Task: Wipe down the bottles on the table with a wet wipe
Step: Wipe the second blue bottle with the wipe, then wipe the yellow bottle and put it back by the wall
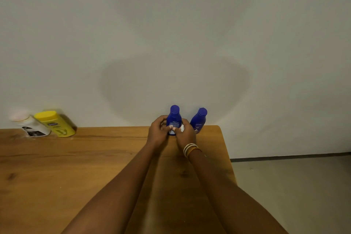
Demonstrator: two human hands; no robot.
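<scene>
At the far left of the wooden table, against the wall, we see a white bottle with a pale cap and a dark printed panel whose writing is too blurred to read. Touching it on its right stands a yellow bottle with a yellow cap; it carries a small dark oval logo and faint markings below, none of which we can make out.

Moving right, near the table's far edge, our left hand curls round the left side of a blue bottle that stands upright, its blue cap clear above the fingers. Small white print covers the face turned towards us, but it is too fine to read. Our right hand closes against the lower right side of the same bottle, its fingers pinching a white wet wipe that lies pressed to the bottle's surface. Bangles, white and gold, ring the right wrist.

Just beside this bottle, to the right and apart from both hands, a second blue bottle stands close to the wall. Its label shows white lettering that appears to read NIVEA, with smaller unreadable print beneath. Beyond the table's right end lies a grey floor.
</scene>
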